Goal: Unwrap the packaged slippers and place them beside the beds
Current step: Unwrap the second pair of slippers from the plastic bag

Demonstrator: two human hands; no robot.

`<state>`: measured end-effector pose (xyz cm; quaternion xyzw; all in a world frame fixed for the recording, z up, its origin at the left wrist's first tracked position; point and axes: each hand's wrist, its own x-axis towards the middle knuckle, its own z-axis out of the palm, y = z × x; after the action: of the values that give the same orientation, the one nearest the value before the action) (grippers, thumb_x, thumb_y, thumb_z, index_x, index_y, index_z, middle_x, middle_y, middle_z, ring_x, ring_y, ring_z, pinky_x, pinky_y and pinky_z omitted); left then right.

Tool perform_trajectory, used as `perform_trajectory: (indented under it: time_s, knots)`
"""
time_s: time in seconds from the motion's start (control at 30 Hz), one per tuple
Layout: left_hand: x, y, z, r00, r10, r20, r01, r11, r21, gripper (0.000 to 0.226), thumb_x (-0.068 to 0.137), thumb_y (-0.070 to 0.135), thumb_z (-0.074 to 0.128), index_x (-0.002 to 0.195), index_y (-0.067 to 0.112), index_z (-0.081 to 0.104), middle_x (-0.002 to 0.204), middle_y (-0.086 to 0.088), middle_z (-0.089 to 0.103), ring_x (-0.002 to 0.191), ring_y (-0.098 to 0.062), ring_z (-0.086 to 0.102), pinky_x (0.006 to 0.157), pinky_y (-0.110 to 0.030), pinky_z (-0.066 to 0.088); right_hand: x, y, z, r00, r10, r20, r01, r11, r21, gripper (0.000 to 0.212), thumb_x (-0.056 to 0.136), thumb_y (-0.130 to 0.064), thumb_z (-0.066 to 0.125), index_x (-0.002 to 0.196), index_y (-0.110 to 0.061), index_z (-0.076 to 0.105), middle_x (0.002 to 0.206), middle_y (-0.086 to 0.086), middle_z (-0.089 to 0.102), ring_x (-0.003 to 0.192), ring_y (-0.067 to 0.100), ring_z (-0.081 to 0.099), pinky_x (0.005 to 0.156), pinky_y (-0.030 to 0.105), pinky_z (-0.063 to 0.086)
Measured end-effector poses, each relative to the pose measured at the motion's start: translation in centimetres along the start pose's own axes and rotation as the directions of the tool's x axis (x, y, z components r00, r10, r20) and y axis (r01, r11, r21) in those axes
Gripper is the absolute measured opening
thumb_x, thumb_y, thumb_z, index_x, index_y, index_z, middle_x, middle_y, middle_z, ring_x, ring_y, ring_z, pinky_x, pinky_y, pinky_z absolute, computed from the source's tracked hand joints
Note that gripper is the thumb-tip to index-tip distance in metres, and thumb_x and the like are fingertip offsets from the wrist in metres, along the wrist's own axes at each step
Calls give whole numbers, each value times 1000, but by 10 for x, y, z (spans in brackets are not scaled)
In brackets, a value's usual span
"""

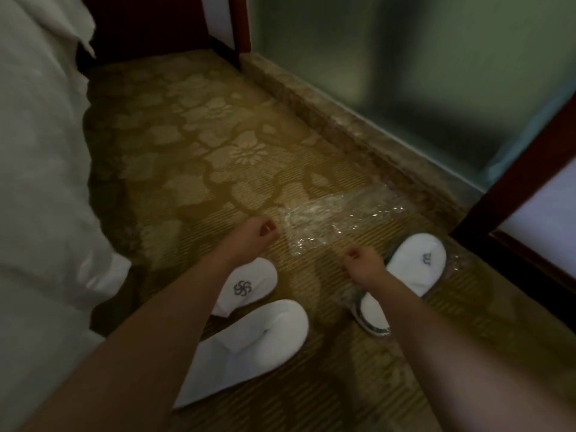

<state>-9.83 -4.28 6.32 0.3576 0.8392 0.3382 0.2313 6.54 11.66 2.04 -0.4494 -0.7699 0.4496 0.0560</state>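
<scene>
Both of your arms reached forward and down over the patterned carpet [187,145]. Your left hand [254,236] had its fingers curled in toward the palm, right at the near left edge of the clear plastic wrapper [339,218] that lay crumpled on the carpet. Whether the fingertips actually pinched the film, I could not tell. Your right hand [363,266] was curled the same way just below the wrapper's near edge, and its grip on the film could not be made out either.

The wrapper spread away from both hands, toward the stone sill [327,98] under the frosted glass panel [405,73].

The wrapped slippers [417,263] lay immediately to the right of your right hand, stacked as a pair inside their own film, with your right wrist crossing over their heel end.

Two loose white slippers sat on the carpet below your left arm. The logo slipper [249,285] lay partly hidden under your forearm, and the second loose slipper [249,344] was just nearer to you. Both lay close beside the white bed [37,151] on your left.
</scene>
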Motion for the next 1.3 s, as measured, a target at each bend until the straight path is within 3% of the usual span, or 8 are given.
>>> perform_trajectory:
  time_s: [0.3, 0.53, 0.73, 1.0, 1.1, 1.17, 1.23, 1.3]
  knots:
    - [41, 110, 62, 935, 30, 354, -163, 921, 353, 37, 93, 30, 53, 112, 0, 62, 111, -18, 67, 102, -30, 63, 77, -31, 48, 4, 58, -65, 971, 208, -121, -190, 971, 148, 18, 89, -17, 52, 82, -6, 65, 105, 27, 67, 99, 38, 63, 89, 46, 49]
    - [41, 122, 138, 898, -46, 437, -151, 902, 405, 40, 92, 32, 52, 111, 0, 65, 112, -17, 64, 102, -26, 60, 81, -31, 45, -2, 112, -93, 909, 382, -165, -346, 915, 209, 34, 88, -8, 55, 117, 10, 60, 125, 26, 59, 117, 38, 54, 101, 41, 43]
    - [23, 94, 176, 845, -130, 519, -139, 884, 447, 43, 97, 29, 42, 128, 0, 51, 137, -19, 51, 123, -30, 49, 98, -33, 40, -4, 129, -86, 898, 423, -119, -365, 870, 332, 58, 81, -10, 68, 132, 7, 46, 137, 24, 49, 125, 37, 49, 106, 42, 39]
    - [23, 81, 177, 820, -103, 563, -149, 912, 383, 47, 93, 31, 52, 133, 7, 49, 137, -13, 52, 121, -26, 52, 97, -33, 41, -4, 137, -71, 801, 537, 264, -589, 630, 506, 48, 87, -20, 63, 129, 0, 50, 129, 18, 56, 106, 31, 57, 69, 35, 51]
    - [22, 77, 178, 801, -108, 589, -116, 937, 329, 49, 91, 32, 55, 134, 8, 49, 137, -13, 53, 121, -26, 52, 102, -38, 42, -4, 135, -70, 813, 503, 293, -571, 591, 570, 39, 85, -22, 65, 117, -2, 58, 103, 15, 62, 70, 21, 54, 36, 21, 43]
    - [20, 76, 179, 797, -107, 595, -77, 958, 276, 49, 90, 31, 57, 132, 8, 51, 136, -13, 53, 121, -26, 52, 103, -40, 42, -3, 137, -68, 819, 503, 276, -562, 608, 561, 39, 82, -23, 69, 111, 2, 61, 101, 21, 66, 72, 30, 59, 49, 24, 50]
    - [17, 75, 179, 794, -112, 597, -37, 972, 232, 48, 89, 31, 58, 131, 9, 53, 135, -12, 54, 120, -25, 53, 102, -37, 43, -3, 137, -69, 817, 511, 266, -567, 628, 534, 44, 79, -22, 72, 112, 6, 62, 121, 29, 61, 102, 41, 62, 89, 43, 54]
    - [15, 74, 177, 788, -123, 603, -16, 975, 221, 47, 90, 32, 56, 131, 11, 53, 134, -11, 55, 119, -24, 53, 98, -34, 43, -5, 131, -71, 821, 509, 259, -564, 655, 502, 44, 79, -23, 72, 113, 3, 61, 116, 26, 65, 99, 38, 63, 93, 49, 51]
